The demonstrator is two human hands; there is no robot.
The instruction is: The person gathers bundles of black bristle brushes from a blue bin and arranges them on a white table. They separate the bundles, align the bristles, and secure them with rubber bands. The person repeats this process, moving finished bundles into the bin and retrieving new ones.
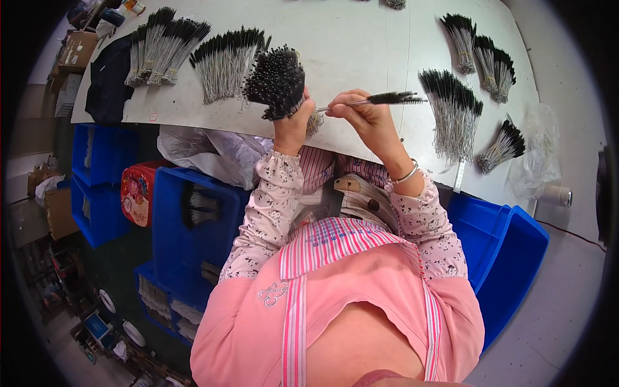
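My left hand (295, 126) is closed round a thick bundle of wire brushes (276, 84), black bristle ends up and towards the far side, over the table's near edge. The wire ends show below that fist. Just to the right, my right hand (366, 121) pinches the thin wire stem of one or a few black brushes (394, 98); their bristles point right, and I cannot tell the exact number. The inner ends of these stems lie close to the bundle. On the table left of my hands a row of brushes (225, 68) lies spread out.
More tied brush bundles lie at the far left (164, 51), and a wide group (451, 116) rests right of my hands. Small bundles (501, 147) sit further right. Blue bins (193, 242) stand left of my lap, another blue bin (509, 258) at right. A clear plastic bag (541, 138) lies at the right edge.
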